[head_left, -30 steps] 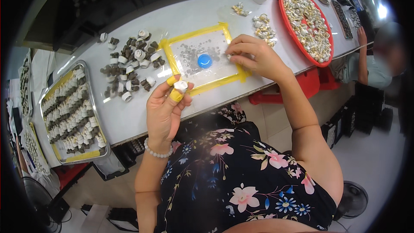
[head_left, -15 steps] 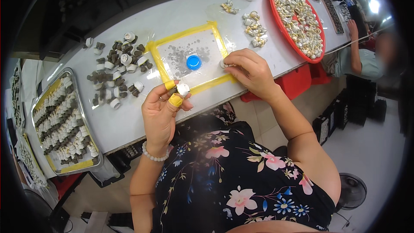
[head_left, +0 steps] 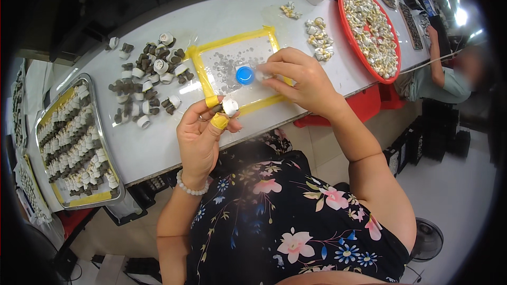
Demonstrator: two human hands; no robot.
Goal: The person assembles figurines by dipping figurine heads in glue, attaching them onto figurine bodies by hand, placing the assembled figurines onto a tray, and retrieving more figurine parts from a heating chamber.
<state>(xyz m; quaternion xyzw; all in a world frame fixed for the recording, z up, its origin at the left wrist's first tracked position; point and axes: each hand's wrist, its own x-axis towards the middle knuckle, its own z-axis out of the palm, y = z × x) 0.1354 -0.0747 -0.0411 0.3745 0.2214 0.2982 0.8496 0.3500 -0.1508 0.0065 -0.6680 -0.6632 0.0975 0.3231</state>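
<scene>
My left hand (head_left: 199,140), with yellow tape on two fingertips, pinches a small white-and-dark-grey figurine part (head_left: 230,107), its white round end turned up. A small round blue dish (head_left: 244,75) stands on a yellow-taped work area (head_left: 222,55) spotted with grey marks. Just right of the dish is my right hand (head_left: 303,84), its fingers pinched on a small whitish piece (head_left: 262,73), smeared by motion. On the left lies a loose heap of similar white-and-dark parts (head_left: 153,68).
A metal tray (head_left: 120,192) holds rows of white-topped pieces at the left. A red oval tray (head_left: 343,26) full of small white-and-yellow pieces stands at the right, near a small pile of them (head_left: 319,39). Beyond sits a co-worker (head_left: 449,87). Red stools (head_left: 364,106) are below the table.
My right hand has moved left from the taped area's right edge to beside the blue dish, carrying the small whitish piece. My left hand still holds the figurine part; the view has shifted slightly.
</scene>
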